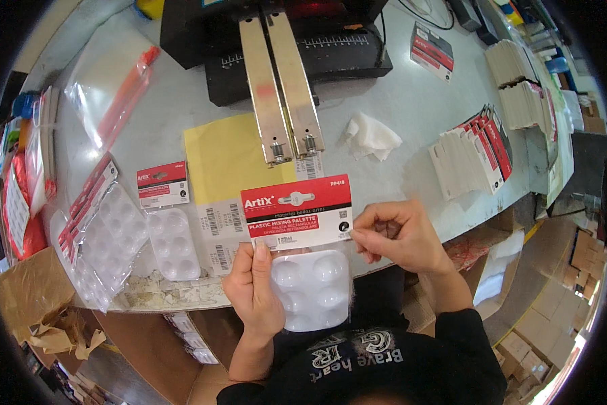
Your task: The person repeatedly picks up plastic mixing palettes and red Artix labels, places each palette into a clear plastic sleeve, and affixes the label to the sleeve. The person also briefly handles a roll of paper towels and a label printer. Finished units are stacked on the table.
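Note:
In front of me is a white plastic mixing palette (310,287) with rounded wells, topped by a red, black and white header card (297,214). My left hand (255,287) grips the card's lower left corner, thumb on the front and the other fingers behind, beside the palette. At the card's lower right corner, my right hand (394,236) is closed in a pinch, its fingertips against the edge. Just beyond the card, two metal arms (280,94) of a black machine (209,67) reach toward me over a yellow sheet (222,148).
Carded palettes (104,236) lie on the left, with one more palette (174,243) beside them. Clear plastic bags (114,88) lie farther back. A crumpled white tissue (372,136) and stacked header cards (471,152) are on the right. Cardboard boxes (148,358) stand below the table (344,88).

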